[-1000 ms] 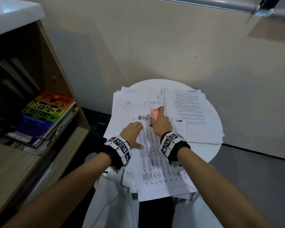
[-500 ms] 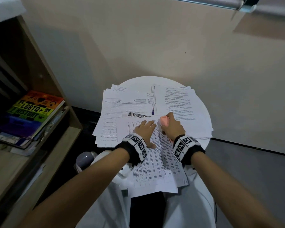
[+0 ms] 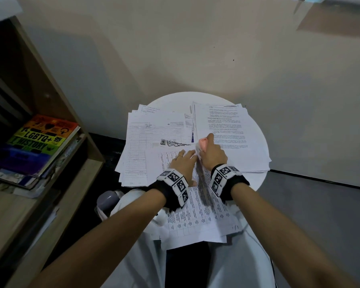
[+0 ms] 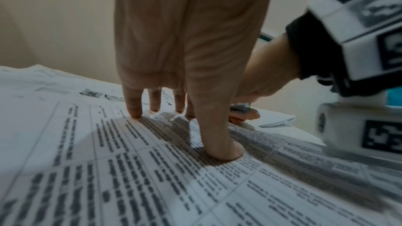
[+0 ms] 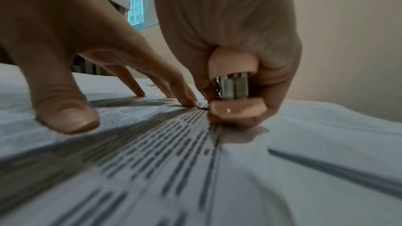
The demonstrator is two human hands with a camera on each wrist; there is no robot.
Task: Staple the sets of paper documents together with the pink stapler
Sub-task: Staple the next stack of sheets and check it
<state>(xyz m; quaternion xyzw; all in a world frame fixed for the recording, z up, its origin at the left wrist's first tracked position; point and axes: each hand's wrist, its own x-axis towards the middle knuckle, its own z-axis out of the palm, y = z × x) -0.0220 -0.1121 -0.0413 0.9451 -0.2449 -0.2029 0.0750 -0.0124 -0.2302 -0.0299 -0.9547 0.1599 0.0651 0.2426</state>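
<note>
A set of printed table sheets (image 3: 197, 215) lies on the round white table (image 3: 256, 179), hanging over its near edge. My left hand (image 3: 184, 161) presses straight fingers flat on its top part; the fingertips (image 4: 135, 112) and thumb touch the paper. My right hand (image 3: 211, 152) grips the pink stapler (image 3: 202, 143) at the set's top right corner. In the right wrist view the pink stapler (image 5: 233, 90) stands on the paper with its metal core showing, fingers curled round it. The stapler's mouth is hidden.
Two other paper stacks lie on the table, one at the back left (image 3: 154, 138) and one at the back right (image 3: 229, 129). A wooden shelf (image 3: 50, 183) with a rainbow book (image 3: 44, 138) stands at the left. A beige wall runs close behind the table.
The head view has tilted, so everything sits lower in the frame. Both hands stay at the top of the sheet set; the right hand still holds the stapler at its corner.
</note>
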